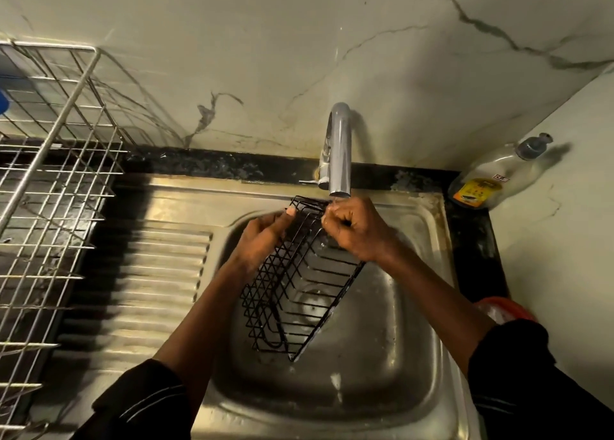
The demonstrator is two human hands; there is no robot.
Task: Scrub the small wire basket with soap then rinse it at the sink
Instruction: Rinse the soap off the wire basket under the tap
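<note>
A small black wire basket (292, 293) hangs tilted over the steel sink bowl (382, 356), its far end right under the spout of the chrome tap (339, 147). My left hand (265, 237) grips the basket's upper left side, thumb up by the rim. My right hand (355, 230) is curled around the upper right end of the basket, directly below the spout, where a thin stream of water lands. Whether my right hand also holds a scrubber is hidden.
A large silver wire dish rack (56, 187) stands on the left beside the ribbed drainboard (143, 293). A clear soap bottle with a pump (498, 177) leans in the back right corner. Something orange-red (505, 310) lies at the sink's right edge.
</note>
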